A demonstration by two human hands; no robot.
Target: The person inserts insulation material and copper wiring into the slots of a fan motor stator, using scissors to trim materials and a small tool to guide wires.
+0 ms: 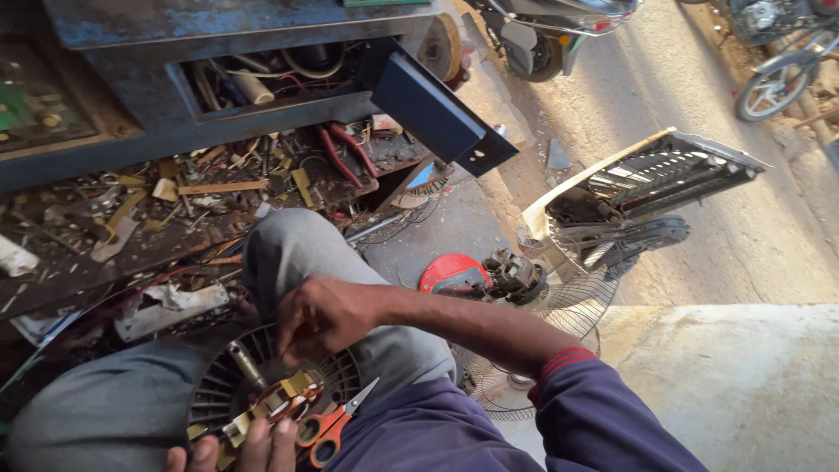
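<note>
A round black finned fan motor housing (229, 378) rests on my lap, with a metal shaft (247, 363) sticking up and a copper-wound stator (281, 398) lying on it. My right hand (322, 316) reaches across with fingers pinched at the stator's upper edge. Only the fingertips of my left hand (234, 449) show at the bottom edge, holding the near rim of the housing. Orange-handled scissors (330, 428) lie on my lap just right of the stator.
A cluttered workbench shelf (175, 210) with red pliers (345, 153), metal strips and scraps fills the left. A red-capped fan motor (481, 275) and wire fan guard (559, 306) lie on the ground to the right, beside a white fan casing (647, 175). Motorcycles stand on the street.
</note>
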